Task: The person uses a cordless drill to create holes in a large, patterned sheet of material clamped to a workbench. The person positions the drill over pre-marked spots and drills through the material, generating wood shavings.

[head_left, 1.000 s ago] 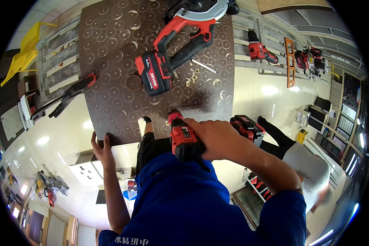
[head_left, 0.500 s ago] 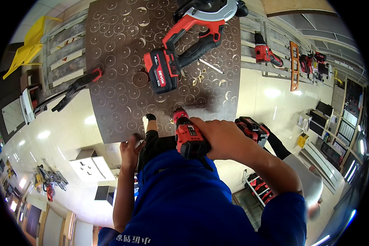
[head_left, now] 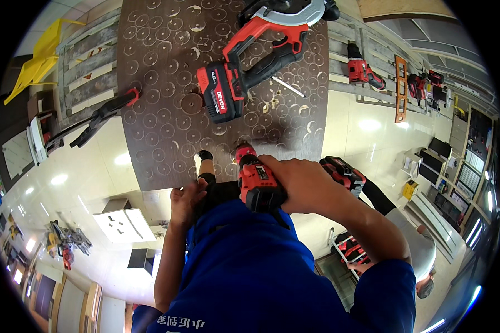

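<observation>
Red drill [head_left: 260, 180], facing board [head_left: 164, 139], axis slanting

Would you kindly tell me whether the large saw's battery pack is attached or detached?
Attached, it appears: the battery pack sits against the rear of the handle of the saw, with no gap showing between them.

Bright light reaches my remote feed, glare bouncing off the pale floor [head_left: 347, 127] in scattered white hot spots while strip lights [head_left: 476, 294] burn out at lower right. I see a soft shadow darken the brown board [head_left: 164, 141] beside the red drill [head_left: 259, 180], itself crisp and evenly lit. Fisheye distortion bows the board's long sides, and detail at far right turns small, dim and soft against a black circular rim.
</observation>
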